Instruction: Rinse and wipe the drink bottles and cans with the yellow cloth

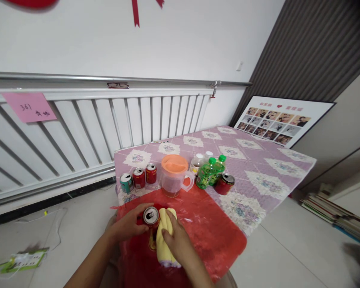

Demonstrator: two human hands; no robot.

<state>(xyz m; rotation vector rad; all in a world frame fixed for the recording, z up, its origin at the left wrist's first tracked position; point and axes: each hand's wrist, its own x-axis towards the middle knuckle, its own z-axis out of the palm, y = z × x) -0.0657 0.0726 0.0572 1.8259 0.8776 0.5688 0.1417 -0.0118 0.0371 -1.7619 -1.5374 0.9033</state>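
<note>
An opened drink can (151,216), its silver top facing me, stands over the red plastic sheet (204,232) near the table's front edge. My left hand (131,224) is closed around its left side, with thumb and fingers on the can. Against the can's right side is a folded yellow cloth (165,248), gripped in my right hand (177,240). Just behind them stands a clear plastic jug (171,182) with an orange lid (174,164). Part of the can's body is hidden by the cloth and my left fingers.
Left of the jug stand a teal can (127,183) and two red cans (139,178). To its right are green-capped bottles (206,174), white-capped bottles (195,165) and another red can (225,184). A patterned cloth (258,182) covers the table; a radiator (87,128) runs behind.
</note>
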